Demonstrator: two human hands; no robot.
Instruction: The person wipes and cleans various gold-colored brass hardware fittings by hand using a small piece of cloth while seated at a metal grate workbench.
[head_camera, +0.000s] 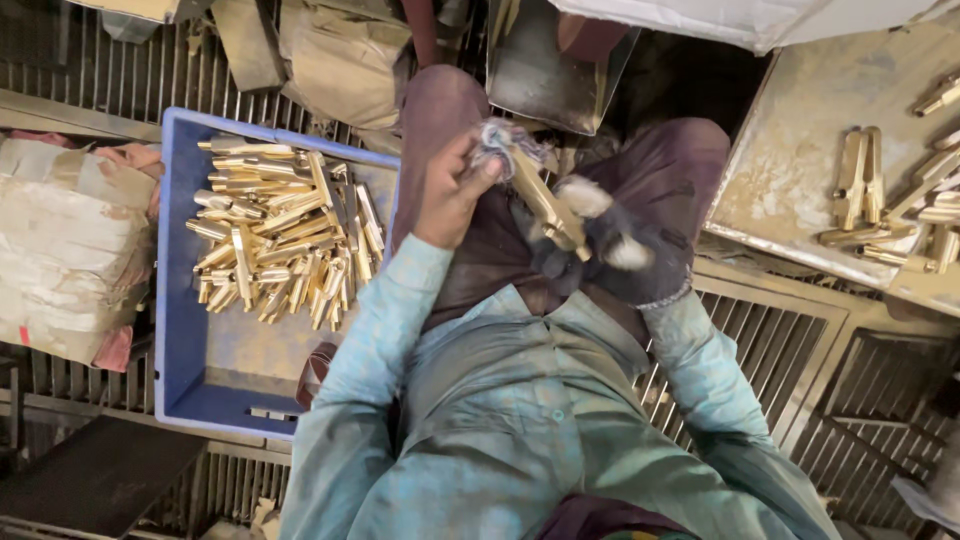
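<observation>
Brass, in the shape of a long angular fitting (545, 208), lies slantwise between the person's two hands above the lap, one end up near the left hand, the other down by the right. The left hand (450, 190), bare, is closed around a wad of frayed greyish rag (500, 140) pressed against the upper end of the fitting, a hold that suits rubbing the metal. The right hand (610, 250), in a dark worn glove with pale patches, grips the lower end, which steadies the piece at an angle against the rag's pressure. Both hands sit over the knees in dark maroon trousers (690, 160), so the work is braced close to the body.

On the person's left, within easy reach, a blue plastic crate (180, 330) holds a loose heap of similar brass fittings (285, 235), piled in its far half. On the right, a dusty flat metal tray (800, 180) carries more brass pieces (900, 210), laid apart in a looser spread; whether they are a different batch cannot be told. A cardboard bundle wrapped in tape (65, 250) lies beyond the crate, and a metal floor grating (780, 340) runs beneath everything.
</observation>
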